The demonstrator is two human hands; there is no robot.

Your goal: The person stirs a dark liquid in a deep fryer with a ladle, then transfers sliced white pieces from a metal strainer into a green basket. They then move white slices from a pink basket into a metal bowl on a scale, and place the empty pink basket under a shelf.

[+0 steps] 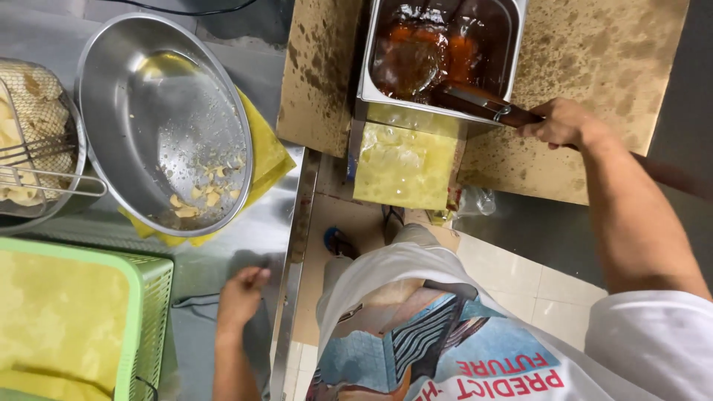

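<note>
My right hand [561, 122] grips the dark handle [483, 104] of a skimmer. Its round mesh head [408, 63] sits down in the brown oil of a steel fryer vat [438, 111]. My left hand [241, 293] rests on the steel counter [260, 238] near its front edge, fingers curled, with nothing visibly in it. Just above that hand stands a large steel bowl [160, 111], tilted on a yellow cloth [267, 160], with a few pale fried crumbs [204, 193] in its lower part.
A wire basket of pale fried chips [30, 134] stands at the far left. A green plastic crate [145, 312] lined with yellow paper is at the lower left. Stained cardboard [601, 67] surrounds the fryer. Yellow paper [405, 163] hangs down the fryer's front.
</note>
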